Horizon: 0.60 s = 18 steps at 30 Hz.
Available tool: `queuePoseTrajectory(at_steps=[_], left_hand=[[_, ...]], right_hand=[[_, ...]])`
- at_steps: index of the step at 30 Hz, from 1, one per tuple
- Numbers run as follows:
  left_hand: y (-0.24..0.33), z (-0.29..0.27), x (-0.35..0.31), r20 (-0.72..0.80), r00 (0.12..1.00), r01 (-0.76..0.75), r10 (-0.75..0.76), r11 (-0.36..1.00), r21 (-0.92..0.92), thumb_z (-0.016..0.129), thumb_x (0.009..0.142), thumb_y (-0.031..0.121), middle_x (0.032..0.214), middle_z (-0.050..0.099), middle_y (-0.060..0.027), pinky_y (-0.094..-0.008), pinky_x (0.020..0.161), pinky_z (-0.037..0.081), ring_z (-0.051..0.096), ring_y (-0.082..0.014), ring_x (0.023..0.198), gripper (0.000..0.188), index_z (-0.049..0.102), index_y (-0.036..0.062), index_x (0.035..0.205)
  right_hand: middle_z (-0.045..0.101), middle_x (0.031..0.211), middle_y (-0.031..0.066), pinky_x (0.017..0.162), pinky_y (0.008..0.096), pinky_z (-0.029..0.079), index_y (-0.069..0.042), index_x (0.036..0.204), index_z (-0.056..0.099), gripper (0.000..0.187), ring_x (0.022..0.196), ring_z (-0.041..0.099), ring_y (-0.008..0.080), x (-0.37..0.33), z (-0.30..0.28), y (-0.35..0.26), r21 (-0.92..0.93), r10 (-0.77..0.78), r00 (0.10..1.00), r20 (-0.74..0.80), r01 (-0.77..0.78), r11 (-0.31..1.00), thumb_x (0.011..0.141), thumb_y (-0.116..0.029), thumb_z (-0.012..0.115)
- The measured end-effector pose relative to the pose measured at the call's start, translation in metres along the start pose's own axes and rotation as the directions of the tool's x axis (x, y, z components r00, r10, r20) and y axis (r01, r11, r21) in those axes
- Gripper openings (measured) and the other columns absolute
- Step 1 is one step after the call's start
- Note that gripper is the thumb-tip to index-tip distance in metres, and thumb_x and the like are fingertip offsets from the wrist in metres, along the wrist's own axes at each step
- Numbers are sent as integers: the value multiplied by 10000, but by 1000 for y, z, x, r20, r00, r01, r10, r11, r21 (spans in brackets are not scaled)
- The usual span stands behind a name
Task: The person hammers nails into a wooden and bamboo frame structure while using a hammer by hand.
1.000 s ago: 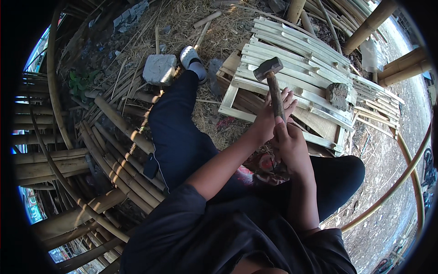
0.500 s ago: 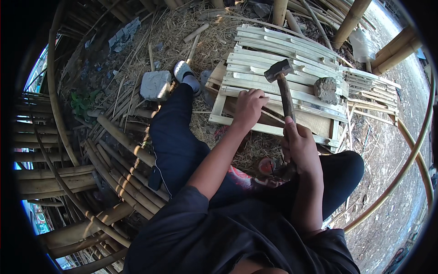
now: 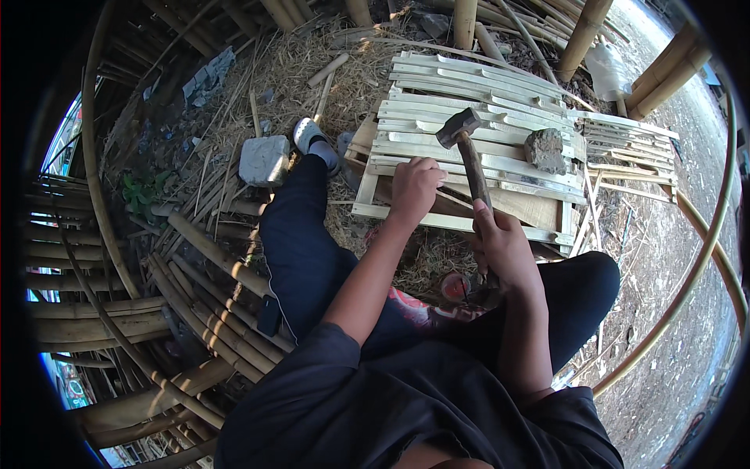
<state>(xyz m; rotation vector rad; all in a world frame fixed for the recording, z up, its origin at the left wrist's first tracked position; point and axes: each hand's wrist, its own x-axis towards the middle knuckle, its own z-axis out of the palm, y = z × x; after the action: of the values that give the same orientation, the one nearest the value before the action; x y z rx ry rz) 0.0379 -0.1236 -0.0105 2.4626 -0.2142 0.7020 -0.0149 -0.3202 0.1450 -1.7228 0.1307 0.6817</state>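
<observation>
My right hand (image 3: pixel 506 248) is wrapped round the wooden handle of a hammer (image 3: pixel 475 166), whose dark metal head points away from me above the slats. Left of it, my left hand (image 3: pixel 416 189) is closed with its fingers curled at the near side of a panel of pale bamboo slats (image 3: pixel 500 162). Whatever those fingers may pinch is hidden from view. The panel is made of several parallel strips over a frame, with a thin board (image 3: pixel 508 205) showing beneath its near part. A rough grey stone (image 3: pixel 544 151) rests on its right side.
A pale block (image 3: pixel 264 161) lies left of the panel, beside my shoe (image 3: pixel 307 135). Bamboo poles (image 3: pixel 215 246) are stacked at the left. A reddish round container (image 3: pixel 455 287) sits between my legs. Another slatted piece (image 3: pixel 633 152) lies right of the panel. Upright bamboo posts (image 3: pixel 584 39) stand behind.
The scene has shifted slightly leftward in the picture. The hammer head has come a little lower and left over the slats. Both hands keep their closed shape.
</observation>
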Motion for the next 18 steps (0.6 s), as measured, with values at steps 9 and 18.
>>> queuePoseTrajectory(at_steps=[9,18], left_hand=[[19,-61,8,-148,987,54,-65,996,-75,791,816,140,921,722,-105,-395,804,533,679,-297,905,147,778,55,935],[52,-117,-34,195,979,75,-63,996,-57,780,838,380,1243,651,-155,-467,1055,441,603,-345,1187,566,650,4,1242]], right_hand=[[473,596,0,417,297,363,-45,781,516,501,451,439,105,16,3,18,-14,-29,999,21,30,999,1058,-462,510],[524,629,51,584,351,428,51,830,615,576,624,492,121,2,-3,-25,-300,-276,961,-14,259,918,1002,-498,605]])
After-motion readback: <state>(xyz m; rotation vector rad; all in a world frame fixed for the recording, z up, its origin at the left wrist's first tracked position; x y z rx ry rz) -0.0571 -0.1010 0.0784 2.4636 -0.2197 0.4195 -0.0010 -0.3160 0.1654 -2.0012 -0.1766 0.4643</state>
